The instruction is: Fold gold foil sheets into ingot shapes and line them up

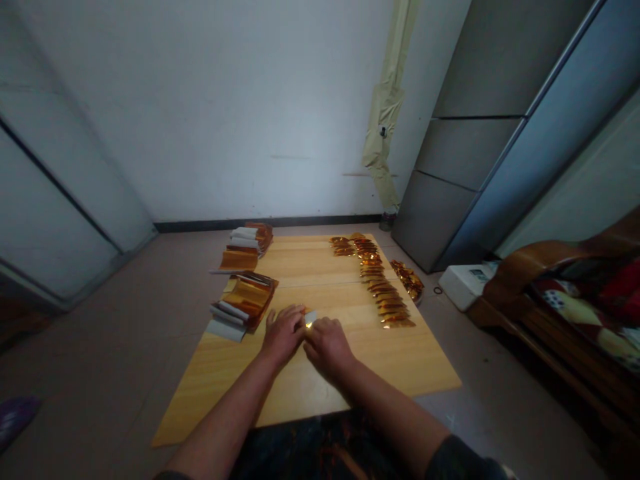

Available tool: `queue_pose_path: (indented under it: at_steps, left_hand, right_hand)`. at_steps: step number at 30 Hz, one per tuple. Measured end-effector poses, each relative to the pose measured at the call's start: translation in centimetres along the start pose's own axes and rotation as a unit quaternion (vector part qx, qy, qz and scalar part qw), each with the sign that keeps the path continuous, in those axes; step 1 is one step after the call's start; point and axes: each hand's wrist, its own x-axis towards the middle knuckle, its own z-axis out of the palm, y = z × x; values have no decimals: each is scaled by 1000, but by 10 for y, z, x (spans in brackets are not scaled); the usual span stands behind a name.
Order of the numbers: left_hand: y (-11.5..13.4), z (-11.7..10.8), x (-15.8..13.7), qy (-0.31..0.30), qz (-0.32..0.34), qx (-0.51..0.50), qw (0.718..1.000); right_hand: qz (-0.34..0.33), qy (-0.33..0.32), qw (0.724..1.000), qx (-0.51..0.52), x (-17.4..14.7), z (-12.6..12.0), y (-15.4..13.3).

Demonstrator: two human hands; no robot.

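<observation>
Close together over the middle of the wooden board [310,387], my left hand [286,331] and my right hand [329,343] both grip a small sheet of gold foil paper [311,319]. Its pale side and a shiny gold patch show between the fingers; the rest is hidden. To the left lie stacks of gold-and-white foil sheets [245,300], the nearer one close to my left hand. On the right side, folded gold foil pieces [383,287] stand in an overlapping row along the board, with a short second row at its far end.
A container of folded gold pieces [409,280] stands on the floor beyond the board's right edge. Further right are a white box [463,285], a carved wooden seat [560,300] and a grey refrigerator [460,147]. A white wall [250,120] rises behind the board.
</observation>
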Motion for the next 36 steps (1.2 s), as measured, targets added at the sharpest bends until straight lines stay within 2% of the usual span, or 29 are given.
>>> queue_pose_path:
  at_steps: [5, 11, 16, 22, 28, 33, 36]
  left_hand:
    - [0, -6, 0, -6, 6, 8, 1000]
    - [-3, -24, 2, -40, 65, 56, 996]
    - [1, -23, 4, -19, 106, 94, 990]
    - [10, -13, 1, 31, 152, 129, 979]
    - [11, -5, 0, 89, 166, 171, 967]
    - [13, 0, -3, 92, 159, 173, 968]
    - [14, 0, -6, 93, 147, 153, 973]
  right_hand:
    - [-38, -16, 999, -36, -1, -5, 6]
    - [-37, -7, 997, -63, 5, -16, 30]
    - [-40, -9, 997, -71, 11, -20, 46]
    - [-49, 6, 996, -74, 12, -12, 47]
    - [-3, 8, 996, -84, 11, -7, 44]
    - [75, 30, 995, -64, 11, -5, 35]
    - [72, 10, 994, -76, 11, -5, 29]
